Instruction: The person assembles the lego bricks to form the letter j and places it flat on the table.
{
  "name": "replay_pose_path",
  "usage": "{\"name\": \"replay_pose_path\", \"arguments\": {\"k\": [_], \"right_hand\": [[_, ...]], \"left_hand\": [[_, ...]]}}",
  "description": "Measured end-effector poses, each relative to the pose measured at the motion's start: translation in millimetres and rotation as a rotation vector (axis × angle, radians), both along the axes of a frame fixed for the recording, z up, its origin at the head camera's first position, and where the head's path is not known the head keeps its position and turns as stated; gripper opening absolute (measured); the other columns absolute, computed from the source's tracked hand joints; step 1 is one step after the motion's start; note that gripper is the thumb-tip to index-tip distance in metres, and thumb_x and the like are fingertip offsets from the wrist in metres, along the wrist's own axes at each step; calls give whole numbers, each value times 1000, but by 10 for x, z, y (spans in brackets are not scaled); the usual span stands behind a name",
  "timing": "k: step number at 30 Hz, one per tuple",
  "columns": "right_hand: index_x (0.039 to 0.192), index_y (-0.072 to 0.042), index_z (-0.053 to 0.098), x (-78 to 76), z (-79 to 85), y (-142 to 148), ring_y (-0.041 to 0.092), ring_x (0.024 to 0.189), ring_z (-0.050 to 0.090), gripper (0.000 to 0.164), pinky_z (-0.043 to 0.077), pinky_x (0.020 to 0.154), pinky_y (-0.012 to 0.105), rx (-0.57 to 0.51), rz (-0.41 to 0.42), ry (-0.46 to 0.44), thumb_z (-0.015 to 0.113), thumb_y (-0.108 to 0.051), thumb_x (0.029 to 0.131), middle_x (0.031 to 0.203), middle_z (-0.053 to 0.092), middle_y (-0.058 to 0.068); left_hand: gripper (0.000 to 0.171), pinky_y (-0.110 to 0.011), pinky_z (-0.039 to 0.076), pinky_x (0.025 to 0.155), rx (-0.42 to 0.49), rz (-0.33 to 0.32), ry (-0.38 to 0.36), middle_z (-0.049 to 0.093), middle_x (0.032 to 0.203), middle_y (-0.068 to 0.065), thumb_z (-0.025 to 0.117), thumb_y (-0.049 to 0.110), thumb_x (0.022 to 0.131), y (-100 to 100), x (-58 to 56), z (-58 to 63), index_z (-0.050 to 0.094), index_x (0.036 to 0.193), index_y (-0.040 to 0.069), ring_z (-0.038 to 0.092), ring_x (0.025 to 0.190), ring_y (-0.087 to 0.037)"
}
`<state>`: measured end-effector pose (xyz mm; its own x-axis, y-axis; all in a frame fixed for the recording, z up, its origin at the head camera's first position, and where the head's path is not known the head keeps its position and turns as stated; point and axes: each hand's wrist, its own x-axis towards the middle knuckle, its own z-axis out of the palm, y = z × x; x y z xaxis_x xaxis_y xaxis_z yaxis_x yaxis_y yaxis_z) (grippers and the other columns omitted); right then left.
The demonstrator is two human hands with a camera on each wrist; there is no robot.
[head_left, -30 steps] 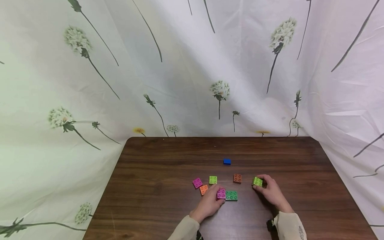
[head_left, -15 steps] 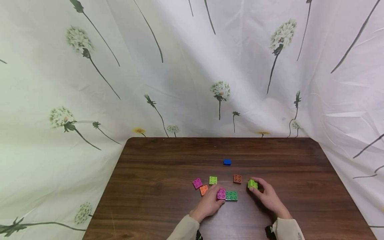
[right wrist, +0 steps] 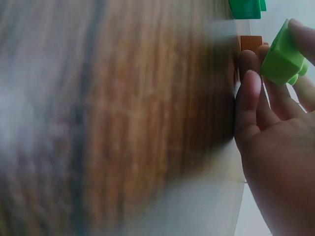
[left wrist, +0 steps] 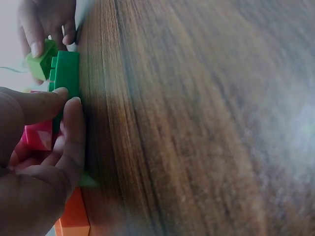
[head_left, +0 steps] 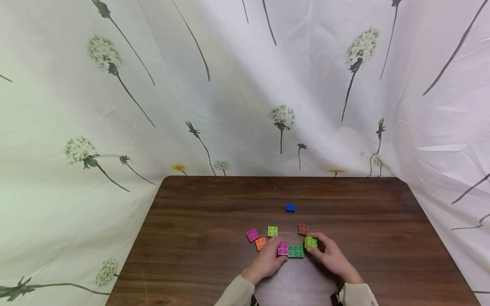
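My left hand (head_left: 268, 260) grips the left end of a long green toy brick (head_left: 296, 251), thumb and fingers on its sides. A pink brick (head_left: 283, 249) sits on that end; in the left wrist view the pink block (left wrist: 39, 136) shows partly behind the thumb. In my right hand (head_left: 334, 257) a lime-green brick (head_left: 310, 242) is pinched between thumb and fingertips. It is tilted and close to the green brick's right end, where bare studs show. The right wrist view shows the lime brick (right wrist: 283, 59) above the table, with the green brick (right wrist: 246, 9) beyond.
Behind the hands lie a brown brick (head_left: 303, 229), a second lime brick (head_left: 272, 231) and, farther back, a blue brick (head_left: 290, 208). An orange brick (head_left: 260, 243) and a magenta brick (head_left: 252, 235) lie left, beside the left hand. A floral cloth (head_left: 237, 106) hangs behind the wooden table (head_left: 191, 238).
My right hand has carried the lime-green brick left and nearer, from right of the brown brick to beside the green one. The left hand keeps its hold in place.
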<state>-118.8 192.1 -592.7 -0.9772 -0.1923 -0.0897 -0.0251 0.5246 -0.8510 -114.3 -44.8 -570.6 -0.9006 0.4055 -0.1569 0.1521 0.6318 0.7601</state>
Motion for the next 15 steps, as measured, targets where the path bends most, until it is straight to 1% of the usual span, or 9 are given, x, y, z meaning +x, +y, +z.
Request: {"name": "replay_pose_path", "arguments": {"k": [4,6,11,13,15], "right_hand": [[122,-9,59,14,2,-22,10,87,54,39,45,73,24,-27,61,22,71,-21,87,104,62,7],[122,-9,59,21,2,-31,8,86,54,39,45,73,23,-32,82,25,71,-22,87,104,62,7],[124,-13,59,29,9,-60,9,99,57,41,46,82,24,-38,112,4,71,-25,87,118,63,5],[125,-14,60,28,10,-67,9,104,56,42,45,86,24,-38,133,11,71,-26,87,122,63,5],[124,-14,61,28,11,-72,9,105,56,41,45,86,24,-37,153,26,71,-26,87,122,63,5]], "left_hand": [[34,-35,48,91,2,-4,14,58,110,2,71,11,86,-4,1,-3,59,117,12,57,104,-13],[34,-35,48,91,4,-6,18,58,110,2,71,11,86,-5,0,-4,59,118,11,57,104,-13],[34,-36,48,93,-3,-6,12,58,112,2,70,12,87,-1,-3,-3,58,119,12,57,106,-14],[35,-37,48,93,-3,-5,13,58,112,1,70,11,86,0,-1,0,58,119,12,57,106,-14],[35,-36,48,93,-3,-4,15,58,112,1,71,11,86,0,4,7,59,119,12,57,106,-15]]}}
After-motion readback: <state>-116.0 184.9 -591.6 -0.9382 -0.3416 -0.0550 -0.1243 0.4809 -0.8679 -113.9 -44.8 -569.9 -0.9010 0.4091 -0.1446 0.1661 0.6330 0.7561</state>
